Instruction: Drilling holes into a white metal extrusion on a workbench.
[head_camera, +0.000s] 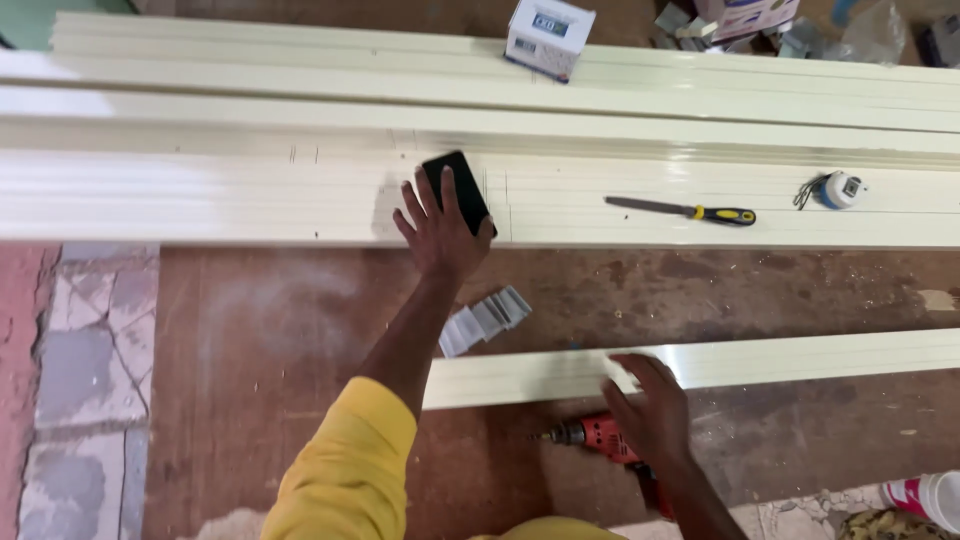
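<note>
The left hand (440, 225), fingers spread, presses a flat black rectangular phone (457, 190) onto long cream plastic panels (250, 200) at twelve o'clock, steadying it. The right hand (650, 405) lies loosely flat on a narrow cream strip (800, 355), above a red power drill (600, 436).

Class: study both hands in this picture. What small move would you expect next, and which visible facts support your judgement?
Probably the left hand closes on the black phone and lifts it. Its fingers already lie flat on the phone, which rests on the wide cream panel beside pencil marks. The right hand rests on the narrow cream strip above the red drill.
</note>
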